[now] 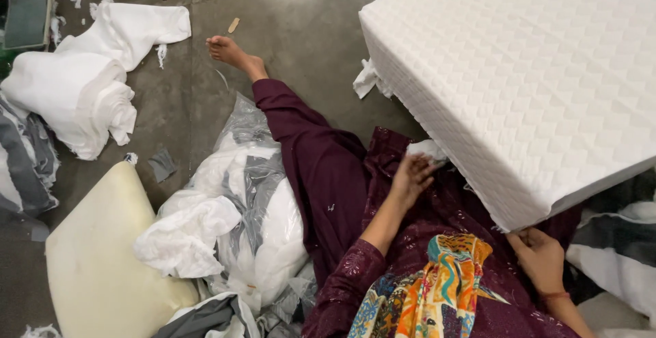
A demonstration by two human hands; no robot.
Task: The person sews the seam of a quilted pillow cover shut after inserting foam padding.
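I sit on the floor in dark maroon clothes, one leg stretched out ahead. A large white quilted cushion [526,72] rests tilted over my lap. My left hand [412,176] reaches under its lower left edge, fingers closed on a bit of white fabric [427,149] that sticks out there. My right hand [540,256] grips the cushion's near bottom corner from below. A bright multicoloured scarf [430,290] hangs at my chest.
A clear plastic bag of white and grey fabric [253,201] lies left of my leg. A cream foam pad [96,256] sits at the lower left. White cloth piles [89,85] and scraps cover the concrete floor at the upper left. Striped grey fabric [615,242] lies right.
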